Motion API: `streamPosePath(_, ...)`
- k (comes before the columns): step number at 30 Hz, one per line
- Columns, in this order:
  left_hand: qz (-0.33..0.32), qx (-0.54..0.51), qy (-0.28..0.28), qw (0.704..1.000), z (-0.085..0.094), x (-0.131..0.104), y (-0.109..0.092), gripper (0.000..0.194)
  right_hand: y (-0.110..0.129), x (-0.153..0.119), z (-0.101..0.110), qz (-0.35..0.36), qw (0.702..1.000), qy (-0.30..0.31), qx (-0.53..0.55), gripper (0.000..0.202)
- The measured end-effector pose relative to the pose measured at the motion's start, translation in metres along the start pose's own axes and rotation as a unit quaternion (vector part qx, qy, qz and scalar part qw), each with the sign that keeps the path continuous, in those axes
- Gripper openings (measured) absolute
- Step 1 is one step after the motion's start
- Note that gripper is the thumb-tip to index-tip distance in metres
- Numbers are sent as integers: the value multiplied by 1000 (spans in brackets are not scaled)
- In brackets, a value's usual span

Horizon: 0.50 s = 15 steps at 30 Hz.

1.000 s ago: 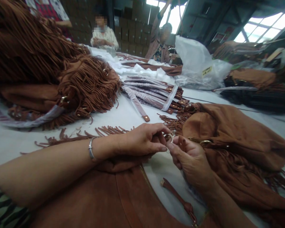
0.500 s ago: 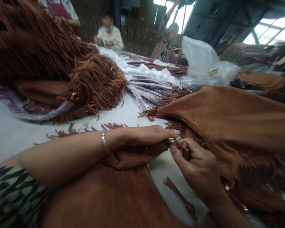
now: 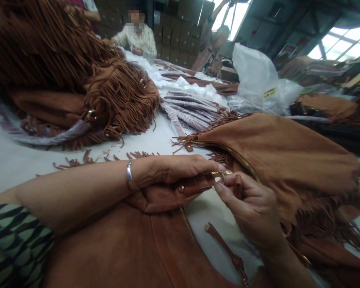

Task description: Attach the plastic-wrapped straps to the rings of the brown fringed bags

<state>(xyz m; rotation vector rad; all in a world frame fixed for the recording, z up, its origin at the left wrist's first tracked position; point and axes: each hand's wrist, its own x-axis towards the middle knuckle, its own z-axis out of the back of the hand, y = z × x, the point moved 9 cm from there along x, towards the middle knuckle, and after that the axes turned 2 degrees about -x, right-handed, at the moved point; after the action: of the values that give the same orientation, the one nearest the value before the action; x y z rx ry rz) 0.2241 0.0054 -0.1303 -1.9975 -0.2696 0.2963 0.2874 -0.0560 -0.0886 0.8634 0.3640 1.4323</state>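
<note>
A brown suede bag (image 3: 117, 248) lies in front of me, its gathered end running up under my left hand (image 3: 183, 168). The left fingers are closed around that end, thumb on top. My right hand (image 3: 252, 204) pinches a gold metal fitting (image 3: 218, 175) at the tip of the bag; its exact kind is partly covered by fingers. A rolled brown leather strip (image 3: 238, 185) sticks out from between the right fingers. Below them, a short leather strap (image 3: 225, 246) with metal ends rests on the white table (image 3: 202, 216).
On the right lies another brown bag (image 3: 294, 156) with a gold zip and fringe. Fringed bags (image 3: 120, 100) are heaped at left. Wrapped straps (image 3: 192, 110) and a clear plastic bag (image 3: 255, 76) lie farther back. Two people (image 3: 138, 40) work across the table, another stands at upper left.
The gold fitting now shows more between my hands, and a metal stud on the bag's end has come into view. Across the table, a person's arm has shifted outward.
</note>
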Motion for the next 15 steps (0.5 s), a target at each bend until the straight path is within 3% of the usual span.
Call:
streamPosePath(3, 4, -6, 10, 1000, -2, 3, 3, 16, 2, 1, 2, 4, 999, -16, -27, 23)
streamPosePath(8, -17, 4, 4, 1000, 0, 3, -1, 26, -8, 0, -1, -63, 997, -4, 38, 25)
streamPosePath(13, -57, 151, 32, 986, -7, 1, -11, 31, -5, -1, -3, -56, 998, 10, 27, 25)
streamPosePath(14, -73, 200, 20, 977, -6, 0, -13, 30, -5, 0, -4, -62, 997, 15, 32, 25)
streamPosePath(15, -103, 265, -28, 958, 0, -1, -20, 29, -7, 0, -5, -71, 996, 21, 41, 26)
